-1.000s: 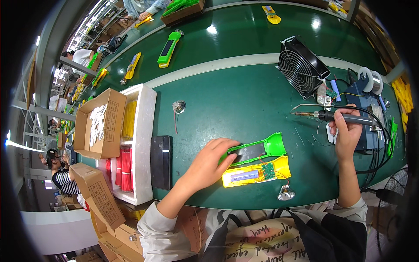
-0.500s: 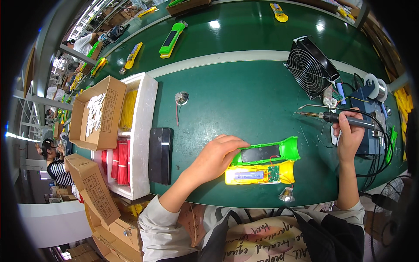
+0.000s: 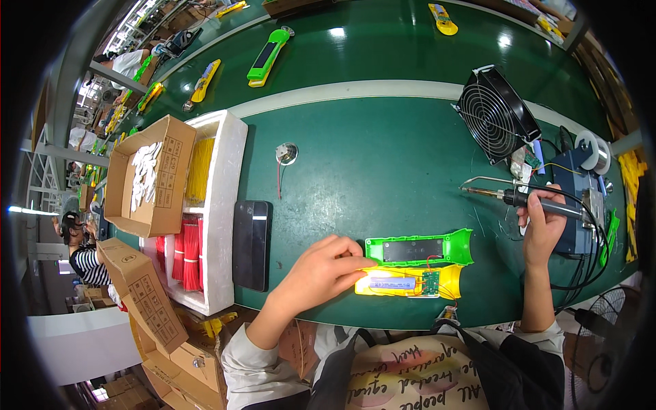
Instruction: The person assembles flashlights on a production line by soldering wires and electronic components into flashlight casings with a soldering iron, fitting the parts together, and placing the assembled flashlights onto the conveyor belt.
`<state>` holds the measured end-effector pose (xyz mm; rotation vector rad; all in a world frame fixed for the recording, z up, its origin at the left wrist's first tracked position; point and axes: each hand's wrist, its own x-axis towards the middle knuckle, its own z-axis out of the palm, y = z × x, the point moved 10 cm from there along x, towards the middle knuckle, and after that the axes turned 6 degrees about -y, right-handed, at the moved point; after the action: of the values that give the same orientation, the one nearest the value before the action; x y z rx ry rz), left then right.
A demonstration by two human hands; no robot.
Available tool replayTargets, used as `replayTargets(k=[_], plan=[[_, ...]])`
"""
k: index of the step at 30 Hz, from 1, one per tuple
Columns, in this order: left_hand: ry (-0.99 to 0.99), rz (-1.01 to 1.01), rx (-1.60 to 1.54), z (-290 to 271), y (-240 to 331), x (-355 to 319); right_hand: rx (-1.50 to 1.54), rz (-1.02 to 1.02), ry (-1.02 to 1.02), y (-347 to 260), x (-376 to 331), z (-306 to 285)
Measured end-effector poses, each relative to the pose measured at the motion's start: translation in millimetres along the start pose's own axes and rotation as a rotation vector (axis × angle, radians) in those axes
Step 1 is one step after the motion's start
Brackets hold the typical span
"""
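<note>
My right hand (image 3: 544,222) grips a soldering iron (image 3: 526,199) by its dark handle, the bent metal tube and tip pointing left over the bench. The fingers of my left hand (image 3: 321,272) are pinched together at the left ends of two shell halves; what they hold is hidden. The green shell half (image 3: 456,247) lies open with a dark panel (image 3: 413,251) inside. Nearer me sits the yellow shell half (image 3: 449,279), holding a blue cylindrical battery (image 3: 391,283) and a small green circuit board (image 3: 430,282). Thin red wires join the parts. A reflector lamp (image 3: 447,314) lies at the bench edge.
A black fan (image 3: 497,116) stands back right, by a blue soldering station (image 3: 577,184) and solder spool (image 3: 593,152). At left are a black phone (image 3: 252,244) and a foam box (image 3: 223,205) with wire bundles. Torch shells lie on the far belt (image 3: 369,51).
My left hand has shifted from the green half's left end to a pinch between both halves. The green half lies slightly lower. The soldering iron stays in my right hand.
</note>
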<state>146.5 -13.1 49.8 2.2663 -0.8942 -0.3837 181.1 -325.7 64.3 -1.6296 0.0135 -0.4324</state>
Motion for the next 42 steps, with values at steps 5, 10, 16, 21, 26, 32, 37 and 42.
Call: replayTargets(k=[5, 10, 16, 21, 26, 32, 37, 42], plan=[[0.050, 0.034, -0.031, 7, 6, 4, 0.007, 0.034, 0.000, 4, 0, -1], [0.045, 0.001, -0.190, 15, -1, 6, 0.027, 0.089, 0.021, 15, -2, -4], [0.013, 0.086, -0.179, 19, 7, 12, -0.012, 0.092, -0.041, 16, -4, 4], [0.067, 0.027, -0.220, 12, 1, 11, -0.051, 0.066, -0.054, 16, -5, 7], [0.075, 0.015, -0.158, 11, -4, 6, -0.041, 0.057, -0.051, 15, -4, 6], [0.092, 0.030, -0.196, 11, -1, 9, -0.055, 0.037, -0.043, 14, -5, 5], [0.139, 0.042, -0.324, 8, 12, 25, -0.025, 0.100, -0.053, 19, -6, 4], [0.231, -0.295, -0.485, 23, -2, 25, -0.013, 0.071, -0.058, 16, -7, 3]])
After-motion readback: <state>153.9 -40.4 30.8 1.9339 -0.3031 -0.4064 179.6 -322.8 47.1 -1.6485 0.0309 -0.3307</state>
